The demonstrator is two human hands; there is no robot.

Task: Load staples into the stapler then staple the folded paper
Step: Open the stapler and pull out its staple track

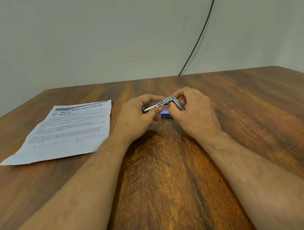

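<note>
Left hand (136, 117) grip is curled round the near-left end of the stapler (162, 104), thumb pressed along its side, holding it just above the wooden surface (176, 170); right hand (192, 110) grip pinches the flipped-open metal top arm at the stapler's right end, fingers curled. Stapler sits between both hands at surface centre, hinged open, with a small blue box (165, 113) just beneath it, mostly hidden by the fingers. Printed paper (66, 130) lies flat to the left, well apart from the hands, and a black cable (206, 22) runs down the wall behind.
</note>
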